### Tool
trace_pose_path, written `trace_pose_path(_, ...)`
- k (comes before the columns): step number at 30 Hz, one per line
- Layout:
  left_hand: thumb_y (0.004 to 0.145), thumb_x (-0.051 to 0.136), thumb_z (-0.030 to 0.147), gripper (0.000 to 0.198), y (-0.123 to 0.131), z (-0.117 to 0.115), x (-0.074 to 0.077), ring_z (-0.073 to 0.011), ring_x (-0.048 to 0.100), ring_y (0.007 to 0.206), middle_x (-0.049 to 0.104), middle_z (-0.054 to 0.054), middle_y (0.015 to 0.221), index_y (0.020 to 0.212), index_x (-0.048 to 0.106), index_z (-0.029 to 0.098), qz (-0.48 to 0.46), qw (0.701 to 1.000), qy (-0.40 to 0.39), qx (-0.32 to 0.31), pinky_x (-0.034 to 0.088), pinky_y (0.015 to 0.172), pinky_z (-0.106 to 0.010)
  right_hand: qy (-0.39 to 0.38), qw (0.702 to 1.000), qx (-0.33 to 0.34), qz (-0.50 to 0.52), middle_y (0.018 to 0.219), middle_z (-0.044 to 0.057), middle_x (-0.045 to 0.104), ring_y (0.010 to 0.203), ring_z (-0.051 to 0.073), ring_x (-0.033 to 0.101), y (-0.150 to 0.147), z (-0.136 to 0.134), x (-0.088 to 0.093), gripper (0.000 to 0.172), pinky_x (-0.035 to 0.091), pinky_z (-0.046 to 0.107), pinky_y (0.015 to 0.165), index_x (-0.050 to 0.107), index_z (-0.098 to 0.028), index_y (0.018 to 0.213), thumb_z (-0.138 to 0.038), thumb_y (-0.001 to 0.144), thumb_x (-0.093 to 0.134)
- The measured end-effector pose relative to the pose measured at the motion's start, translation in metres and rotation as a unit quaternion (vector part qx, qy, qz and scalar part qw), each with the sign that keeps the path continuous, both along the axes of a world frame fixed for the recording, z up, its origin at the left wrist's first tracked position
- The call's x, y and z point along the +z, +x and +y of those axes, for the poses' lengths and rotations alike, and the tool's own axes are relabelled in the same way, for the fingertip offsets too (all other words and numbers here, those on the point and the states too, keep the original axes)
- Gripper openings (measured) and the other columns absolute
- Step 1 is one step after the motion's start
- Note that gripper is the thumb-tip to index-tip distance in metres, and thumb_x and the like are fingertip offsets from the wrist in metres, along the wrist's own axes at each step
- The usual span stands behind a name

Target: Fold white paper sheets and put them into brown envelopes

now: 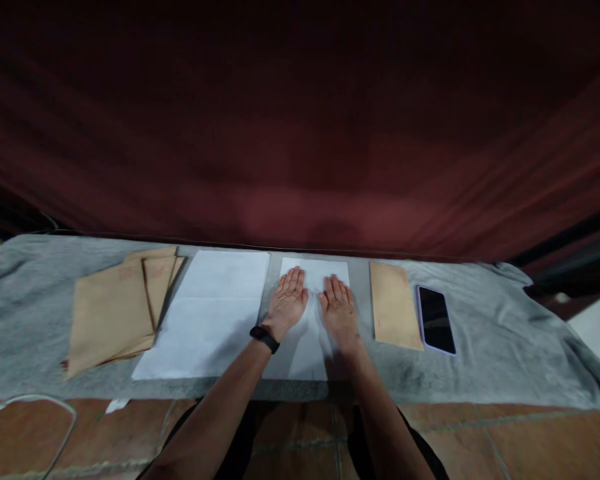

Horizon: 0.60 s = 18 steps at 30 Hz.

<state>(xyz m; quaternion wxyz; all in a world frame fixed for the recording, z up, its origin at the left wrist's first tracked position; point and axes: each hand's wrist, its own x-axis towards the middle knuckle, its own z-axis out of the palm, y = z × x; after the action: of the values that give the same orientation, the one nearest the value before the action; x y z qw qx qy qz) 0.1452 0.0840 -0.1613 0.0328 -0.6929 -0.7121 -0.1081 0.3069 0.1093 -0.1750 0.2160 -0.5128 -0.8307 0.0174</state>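
My left hand [289, 301] and my right hand [337, 308] lie flat, palms down and fingers stretched out, side by side on a white sheet of paper [307, 357] in the middle of a grey cloth [25, 300]. A black band sits on my left wrist. Neither hand holds anything. A wider stack of white paper [210, 313] lies just left of my hands. A single brown envelope [394, 305] lies just right of them.
A pile of brown envelopes [113, 310] rests at the left. A dark phone [435, 319] lies face up right of the single envelope. A dark red curtain [300, 120] hangs behind. Terracotta floor tiles [505, 440] and a white cable [55, 413] are in front.
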Motion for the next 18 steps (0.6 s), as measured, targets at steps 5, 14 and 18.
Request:
trace_pose_path(5, 0.1, 0.03, 0.028, 0.057, -0.008, -0.002, 0.0, -0.027, 0.031, 0.148, 0.035, -0.02, 0.157, 0.15, 0.038, 0.001, 0.002, 0.998, 0.007, 0.064, 0.024, 0.123, -0.045, 0.017, 0.999, -0.039, -0.002, 0.153, 0.021, 0.044, 0.142, 0.029, 0.042, 0.008, 0.003, -0.005, 0.056, 0.033, 0.049, 0.115, 0.041, -0.004, 0.15, -0.036, 0.105, 0.029)
trace_pose_path(14, 0.1, 0.037, 0.029, 0.054, 0.04, -0.001, 0.0, -0.0269, 0.026, 0.15, 0.038, -0.013, 0.158, 0.15, 0.04, 0.011, -0.028, 0.99, 0.073, -0.116, 0.019, 0.124, -0.052, -0.085, 0.993, 0.004, 0.081, 0.157, 0.015, 0.04, 0.148, 0.021, 0.03, 0.002, 0.026, 0.012, 0.059, 0.028, 0.048, 0.12, 0.04, -0.01, 0.151, -0.037, 0.106, 0.013)
trace_pose_path(18, 0.099, 0.042, 0.03, 0.056, 0.048, -0.003, -0.01, -0.0292, 0.031, 0.148, 0.039, -0.017, 0.157, 0.151, 0.039, 0.009, -0.034, 0.99, 0.057, -0.125, 0.022, 0.123, -0.052, -0.118, 0.988, 0.045, 0.084, 0.156, 0.011, 0.043, 0.148, 0.019, 0.031, -0.007, 0.027, 0.01, 0.058, 0.024, 0.047, 0.121, 0.043, -0.016, 0.15, -0.039, 0.106, 0.012)
